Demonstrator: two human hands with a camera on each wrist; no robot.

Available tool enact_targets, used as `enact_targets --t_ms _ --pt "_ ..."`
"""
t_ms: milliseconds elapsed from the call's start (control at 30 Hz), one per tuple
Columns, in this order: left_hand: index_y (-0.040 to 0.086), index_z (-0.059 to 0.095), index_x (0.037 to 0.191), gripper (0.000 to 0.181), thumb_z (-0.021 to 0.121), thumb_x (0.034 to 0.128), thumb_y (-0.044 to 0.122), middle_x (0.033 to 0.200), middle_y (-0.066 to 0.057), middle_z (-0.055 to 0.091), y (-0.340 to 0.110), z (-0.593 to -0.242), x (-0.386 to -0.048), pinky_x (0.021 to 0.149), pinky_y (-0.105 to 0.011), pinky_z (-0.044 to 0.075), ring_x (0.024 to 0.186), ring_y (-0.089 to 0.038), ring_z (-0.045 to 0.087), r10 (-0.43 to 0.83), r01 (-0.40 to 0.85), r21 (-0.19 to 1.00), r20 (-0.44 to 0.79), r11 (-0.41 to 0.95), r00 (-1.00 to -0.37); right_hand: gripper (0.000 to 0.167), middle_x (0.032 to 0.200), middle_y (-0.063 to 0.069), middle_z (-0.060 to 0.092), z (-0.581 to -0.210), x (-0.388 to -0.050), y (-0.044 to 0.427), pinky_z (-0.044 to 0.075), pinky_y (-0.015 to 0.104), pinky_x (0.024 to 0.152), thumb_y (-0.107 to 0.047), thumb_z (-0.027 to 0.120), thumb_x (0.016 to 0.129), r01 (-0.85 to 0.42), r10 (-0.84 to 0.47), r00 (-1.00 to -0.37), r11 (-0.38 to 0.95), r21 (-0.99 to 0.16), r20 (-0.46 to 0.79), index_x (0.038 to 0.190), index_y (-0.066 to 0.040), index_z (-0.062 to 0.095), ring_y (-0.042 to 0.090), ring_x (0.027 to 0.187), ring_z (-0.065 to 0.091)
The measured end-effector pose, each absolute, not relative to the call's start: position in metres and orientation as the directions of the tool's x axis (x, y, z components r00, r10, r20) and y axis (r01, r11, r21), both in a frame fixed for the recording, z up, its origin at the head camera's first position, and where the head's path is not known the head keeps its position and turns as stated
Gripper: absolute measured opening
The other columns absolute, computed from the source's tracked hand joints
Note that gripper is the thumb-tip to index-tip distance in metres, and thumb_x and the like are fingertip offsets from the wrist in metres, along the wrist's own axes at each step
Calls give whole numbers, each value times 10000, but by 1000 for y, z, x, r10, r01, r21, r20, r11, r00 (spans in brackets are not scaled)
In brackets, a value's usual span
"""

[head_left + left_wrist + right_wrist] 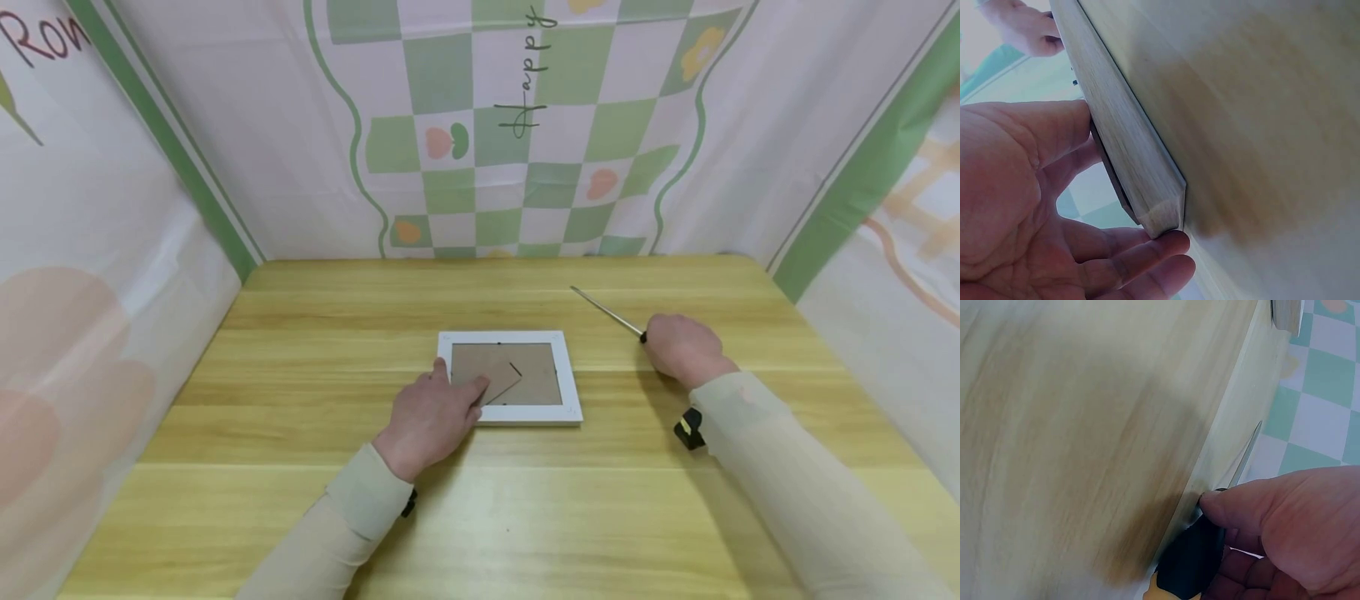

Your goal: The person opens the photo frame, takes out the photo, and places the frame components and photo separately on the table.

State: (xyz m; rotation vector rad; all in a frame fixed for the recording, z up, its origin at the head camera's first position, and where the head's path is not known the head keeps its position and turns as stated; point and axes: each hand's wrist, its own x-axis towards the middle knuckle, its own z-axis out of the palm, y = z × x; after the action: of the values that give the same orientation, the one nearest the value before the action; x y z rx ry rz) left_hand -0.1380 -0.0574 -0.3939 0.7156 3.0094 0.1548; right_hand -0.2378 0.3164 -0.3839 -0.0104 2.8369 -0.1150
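Observation:
A white picture frame (568, 375) lies back up on the wooden table, its brown backing board (542, 367) and slanting stand flap (504, 377) showing. My left hand (435, 412) holds it at the near left corner. In the left wrist view the thumb is against one edge of the frame (1122, 119), and other fingers touch its corner. To the right of the frame, my right hand (686, 346) grips a screwdriver (607, 312) by its black and yellow handle (1191, 562). The thin metal shaft points to the far left, apart from the frame.
The wooden table (300, 400) reaches back to a hanging cloth (502, 192) with green and white checks. Pale printed cloth also hangs along the left and right sides. A small black device sits under each wrist.

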Motion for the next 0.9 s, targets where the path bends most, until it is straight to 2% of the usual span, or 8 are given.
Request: enact_targets --t_ms 500,667,800,900 --pt "273 613 1469 416 591 1068 378 1409 -420 535 -57 -394 -139 646 -529 610 1026 -489 710 459 457 103 -5 884 -888 229 977 285 651 -384 -237 317 527 457 555 -102 435 1015 15 -11 -954 996 -83 -300 965 38 609 355 759 585" --pt "275 607 1475 420 585 1070 383 1417 -418 530 -57 -394 -139 668 -544 610 1051 -500 701 455 451 111 -12 886 -890 206 955 281 640 -382 -234 314 523 455 552 -106 453 1006 19 -6 -956 997 -80 -292 997 51 585 355 753 584" --pt "277 602 1482 426 578 1072 389 1423 -413 527 -57 -394 -139 664 -543 609 1061 -504 697 452 448 111 -17 887 -892 198 912 266 615 -376 -228 304 504 450 521 -127 470 997 8 -13 -975 995 -96 -221 1002 51 557 371 745 588" --pt "279 599 1486 431 579 1071 395 1425 -408 528 -58 -394 -139 635 -526 606 1047 -499 703 452 447 105 -20 888 -892 255 933 276 621 -371 -220 289 505 475 518 -188 505 1011 -28 -43 -990 993 -111 -135 1059 56 564 408 772 613"
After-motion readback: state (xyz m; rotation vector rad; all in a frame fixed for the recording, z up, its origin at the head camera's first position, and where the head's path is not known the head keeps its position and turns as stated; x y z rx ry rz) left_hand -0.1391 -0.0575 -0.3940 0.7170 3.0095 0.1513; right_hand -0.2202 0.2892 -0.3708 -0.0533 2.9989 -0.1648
